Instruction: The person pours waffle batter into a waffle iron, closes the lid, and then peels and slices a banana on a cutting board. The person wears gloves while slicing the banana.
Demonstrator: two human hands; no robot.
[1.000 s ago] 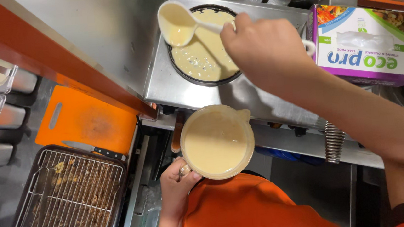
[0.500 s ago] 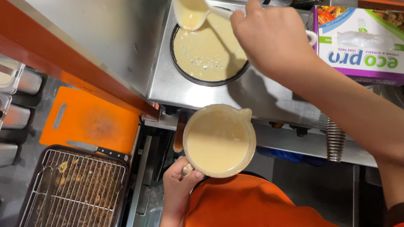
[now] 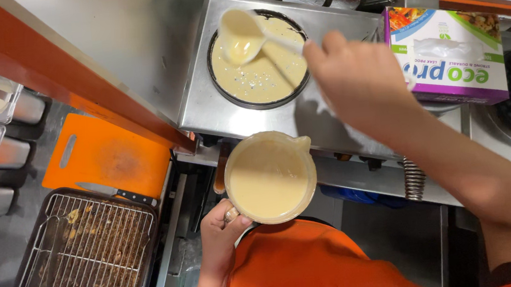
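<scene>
Right, the round griddle (image 3: 260, 70) is the landmark here, a dark circular plate sunk in a steel housing (image 3: 204, 105), and pale batter covers nearly all of it, leaving only a thin dark rim showing (small bubbles dot the middle). Over its upper left edge hangs the ladle (image 3: 240, 36), white plastic, bowl coated in batter, handle running right to the right hand (image 3: 360, 80), whose fingers are curled shut around that handle. Below the griddle, just off the housing's front lip, the left hand (image 3: 220, 237) grips a pale measuring jug (image 3: 270, 177) by its handle, fingers wrapped tight; the jug is filled close to the brim with smooth cream batter, spout pointing up toward the griddle. There is open steel between jug and plate. Right of the griddle sits a cardboard box (image 3: 449, 55), purple and green, crowding the housing's right edge. Lower left of the griddle lies an orange cutting board (image 3: 108, 158) with a knife (image 3: 116, 194) along its bottom edge, and below that a wire rack (image 3: 88, 260) over a crumb-strewn dark tray.
</scene>
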